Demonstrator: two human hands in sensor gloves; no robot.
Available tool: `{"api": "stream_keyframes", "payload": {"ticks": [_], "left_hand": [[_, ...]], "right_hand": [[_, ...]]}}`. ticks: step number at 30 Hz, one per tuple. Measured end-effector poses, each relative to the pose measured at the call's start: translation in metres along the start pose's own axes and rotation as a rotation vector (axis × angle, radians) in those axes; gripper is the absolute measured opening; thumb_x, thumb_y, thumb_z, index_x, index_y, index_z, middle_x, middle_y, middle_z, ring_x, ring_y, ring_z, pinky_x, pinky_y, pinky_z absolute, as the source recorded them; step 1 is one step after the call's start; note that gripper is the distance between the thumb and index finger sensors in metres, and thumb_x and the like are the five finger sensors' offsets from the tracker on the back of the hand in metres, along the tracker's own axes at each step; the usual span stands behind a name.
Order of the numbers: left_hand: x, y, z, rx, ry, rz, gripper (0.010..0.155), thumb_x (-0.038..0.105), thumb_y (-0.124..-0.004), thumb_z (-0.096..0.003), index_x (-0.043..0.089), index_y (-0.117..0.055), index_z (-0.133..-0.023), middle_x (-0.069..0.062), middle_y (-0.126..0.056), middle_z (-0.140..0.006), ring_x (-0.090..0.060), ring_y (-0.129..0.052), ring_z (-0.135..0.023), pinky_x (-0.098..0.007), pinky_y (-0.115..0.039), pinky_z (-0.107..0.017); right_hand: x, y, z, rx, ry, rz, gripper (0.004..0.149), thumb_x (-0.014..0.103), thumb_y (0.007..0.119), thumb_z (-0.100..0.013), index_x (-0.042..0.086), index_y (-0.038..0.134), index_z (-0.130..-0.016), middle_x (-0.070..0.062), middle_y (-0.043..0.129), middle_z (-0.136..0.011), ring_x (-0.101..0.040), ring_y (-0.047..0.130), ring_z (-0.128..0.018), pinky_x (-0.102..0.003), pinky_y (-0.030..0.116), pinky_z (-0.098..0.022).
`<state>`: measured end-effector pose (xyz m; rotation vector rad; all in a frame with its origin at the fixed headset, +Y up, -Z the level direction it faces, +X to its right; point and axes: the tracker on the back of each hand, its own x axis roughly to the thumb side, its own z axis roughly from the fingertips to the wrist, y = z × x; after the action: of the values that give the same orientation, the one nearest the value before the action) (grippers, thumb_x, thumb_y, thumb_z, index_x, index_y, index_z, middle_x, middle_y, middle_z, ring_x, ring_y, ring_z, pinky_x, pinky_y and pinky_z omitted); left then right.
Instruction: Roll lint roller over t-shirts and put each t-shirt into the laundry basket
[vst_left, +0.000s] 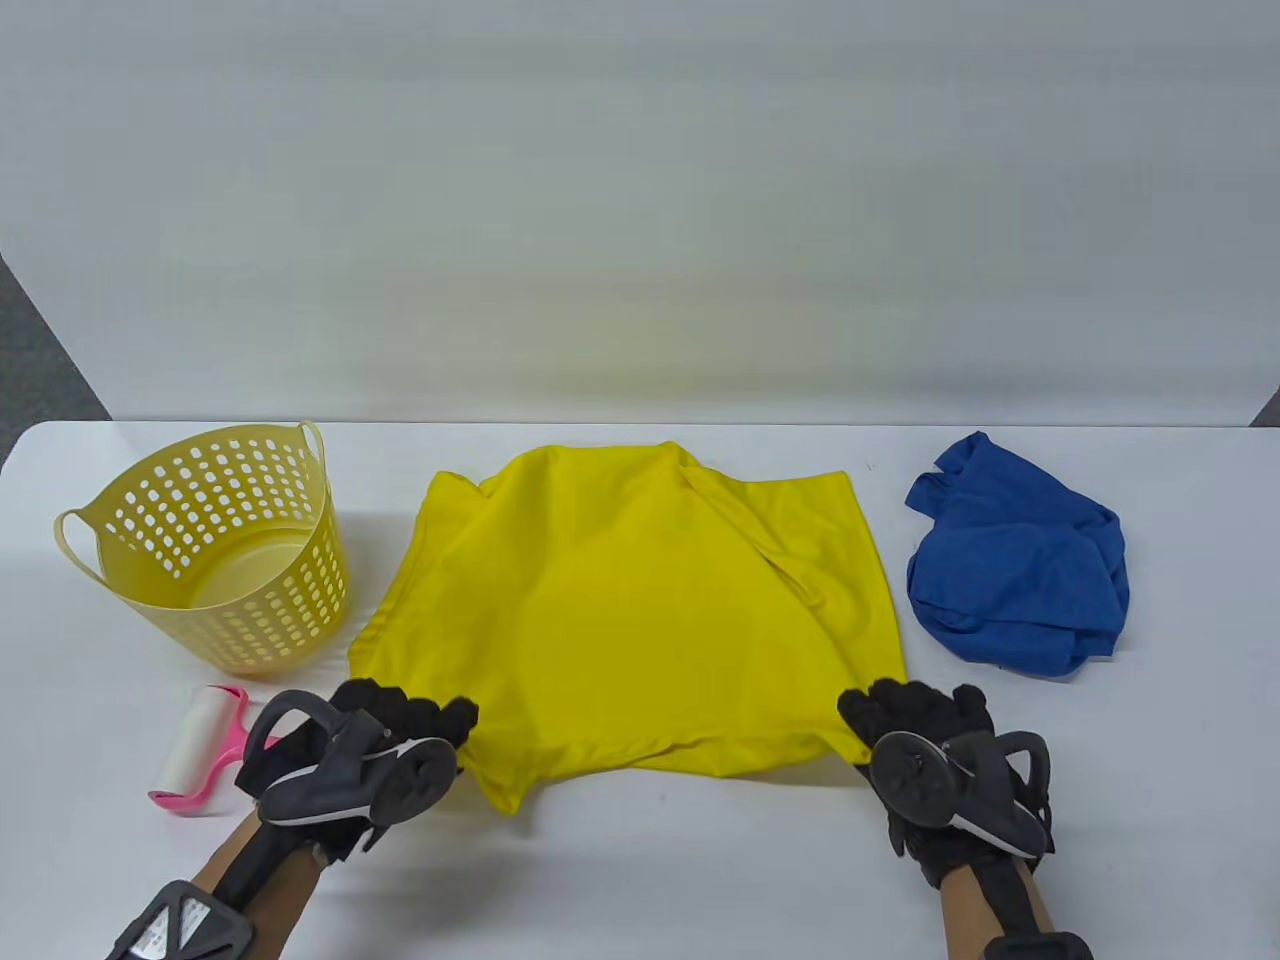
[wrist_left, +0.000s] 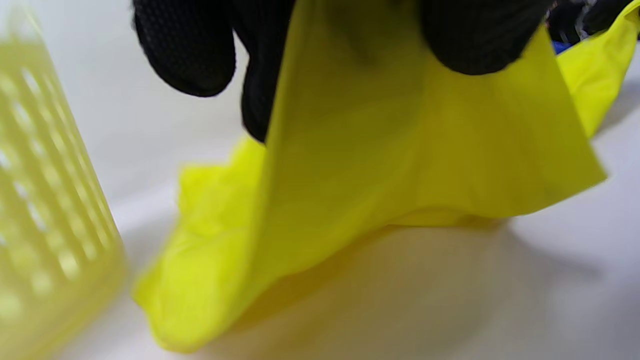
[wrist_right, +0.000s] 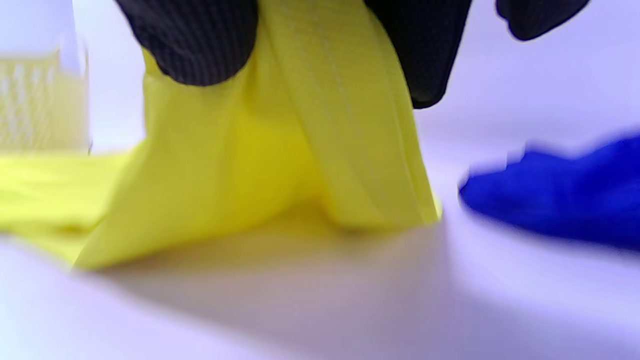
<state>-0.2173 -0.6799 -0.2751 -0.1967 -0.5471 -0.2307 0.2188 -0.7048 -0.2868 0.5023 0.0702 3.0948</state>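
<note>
At the far left of the white bench (vst_left: 640, 860) stands a pale yellow laundry basket (vst_left: 215, 545), upright, perforated with holes and with a loop handle on either side; nothing can be seen inside it. Just in front of it lies the lint roller (vst_left: 200, 745), its white roll pointing away from the person and its pink handle partly hidden under the left hand (vst_left: 400, 715). That hand pinches the near left corner of the yellow t-shirt (vst_left: 630, 610); the left wrist view shows gloved fingers (wrist_left: 475, 35) curled over the cloth, which hangs from them in a lifted fold above the bench, with the basket wall blurred at the left edge. The yellow t-shirt lies spread across the middle of the bench, mostly flat, with a crease running down its right half. The right hand (vst_left: 915, 715) grips the shirt's near right corner; in the right wrist view the hemmed edge rises from the bench into the curled fingers (wrist_right: 195, 40). Further right, apart from the yellow shirt, a blue t-shirt (vst_left: 1015, 560) sits in a crumpled heap on the bench.
</note>
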Motion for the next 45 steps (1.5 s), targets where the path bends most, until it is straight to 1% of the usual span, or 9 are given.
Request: {"api": "stream_keyframes", "payload": {"ticks": [3, 9, 14, 19, 26, 30, 37, 40, 45], "left_hand": [[0.001, -0.017, 0.001, -0.249, -0.035, 0.126, 0.067, 0.068, -0.073, -0.0412, 0.035, -0.077, -0.099, 0.006, -0.105, -0.083, -0.024, -0.105, -0.077, -0.062, -0.073, -0.069], [-0.037, -0.013, 0.004, 0.033, 0.216, 0.467, 0.065, 0.063, -0.063, -0.0502, 0.031, -0.067, -0.106, 0.0, -0.096, -0.095, -0.03, -0.097, -0.086, -0.062, -0.068, -0.07], [-0.025, -0.042, -0.021, -0.001, 0.369, 0.337, 0.061, 0.053, -0.069, -0.0524, 0.031, -0.058, -0.108, -0.003, -0.082, -0.107, -0.035, -0.083, -0.099, -0.063, -0.06, -0.074], [-0.009, -0.071, -0.027, -0.209, 0.311, 0.104, 0.08, 0.069, -0.069, -0.0434, 0.035, -0.048, -0.113, -0.005, -0.061, -0.12, -0.038, -0.067, -0.112, -0.066, -0.055, -0.078], [-0.019, -0.073, -0.025, -0.261, 0.339, 0.188, 0.093, 0.073, -0.078, -0.036, 0.033, -0.047, -0.114, -0.004, -0.053, -0.124, -0.038, -0.06, -0.116, -0.07, -0.05, -0.078], [-0.017, -0.073, -0.023, -0.188, 0.346, 0.192, 0.084, 0.071, -0.068, -0.0425, 0.033, -0.045, -0.114, -0.006, -0.057, -0.122, -0.04, -0.062, -0.114, -0.068, -0.051, -0.078], [-0.003, -0.08, -0.029, -0.248, 0.309, 0.205, 0.09, 0.072, -0.07, -0.0398, 0.033, -0.038, -0.114, -0.008, -0.044, -0.124, -0.041, -0.051, -0.116, -0.069, -0.045, -0.079], [0.0, -0.079, -0.028, -0.331, 0.282, 0.176, 0.107, 0.071, -0.081, -0.0313, 0.03, -0.028, -0.115, -0.011, -0.032, -0.126, -0.046, -0.043, -0.118, -0.072, -0.041, -0.079], [0.0, -0.079, -0.026, -0.382, 0.239, 0.139, 0.122, 0.069, -0.094, -0.019, 0.027, -0.028, -0.112, -0.013, -0.031, -0.124, -0.048, -0.042, -0.117, -0.073, -0.043, -0.078]], "right_hand": [[-0.004, 0.019, 0.007, 0.521, 0.135, 0.009, 0.062, 0.057, 0.068, -0.041, 0.027, 0.067, -0.095, -0.016, 0.074, -0.103, -0.05, 0.067, -0.092, -0.076, 0.046, -0.06], [0.009, -0.01, 0.004, 0.01, 0.249, -0.179, 0.067, 0.057, 0.062, -0.043, 0.019, 0.064, -0.098, -0.022, 0.075, -0.1, -0.051, 0.073, -0.087, -0.074, 0.052, -0.059], [0.022, 0.006, -0.021, -0.093, 0.395, -0.352, 0.057, 0.044, 0.067, -0.046, 0.016, 0.064, -0.096, -0.021, 0.077, -0.096, -0.05, 0.076, -0.083, -0.07, 0.055, -0.058], [0.008, 0.016, -0.01, 0.128, 0.306, -0.463, 0.05, 0.054, 0.069, -0.044, 0.014, 0.094, -0.062, -0.014, 0.103, -0.059, -0.041, 0.087, -0.074, -0.073, 0.05, -0.059], [-0.05, -0.003, 0.046, 0.096, 0.545, -0.462, 0.065, 0.062, 0.072, -0.038, 0.012, 0.107, -0.058, -0.026, 0.095, -0.087, -0.057, 0.065, -0.09, -0.079, 0.034, -0.058], [-0.027, 0.004, 0.027, -0.006, 0.491, -0.358, 0.064, 0.052, 0.068, -0.046, 0.012, 0.068, -0.097, -0.028, 0.064, -0.103, -0.056, 0.054, -0.092, -0.078, 0.032, -0.059], [0.059, 0.049, -0.031, 0.286, 0.205, -0.066, 0.065, 0.047, 0.07, -0.046, 0.017, 0.052, -0.101, -0.022, 0.058, -0.107, -0.052, 0.054, -0.095, -0.075, 0.037, -0.062], [0.057, 0.066, -0.031, 0.553, 0.182, -0.117, 0.088, 0.057, 0.074, -0.041, 0.016, 0.027, -0.103, -0.029, 0.023, -0.107, -0.059, 0.032, -0.095, -0.078, 0.039, -0.061], [0.033, 0.075, -0.022, 0.595, 0.126, -0.246, 0.104, 0.066, 0.08, -0.028, 0.026, 0.014, -0.096, -0.02, 0.0, -0.102, -0.052, 0.002, -0.09, -0.078, 0.021, -0.059]]}}
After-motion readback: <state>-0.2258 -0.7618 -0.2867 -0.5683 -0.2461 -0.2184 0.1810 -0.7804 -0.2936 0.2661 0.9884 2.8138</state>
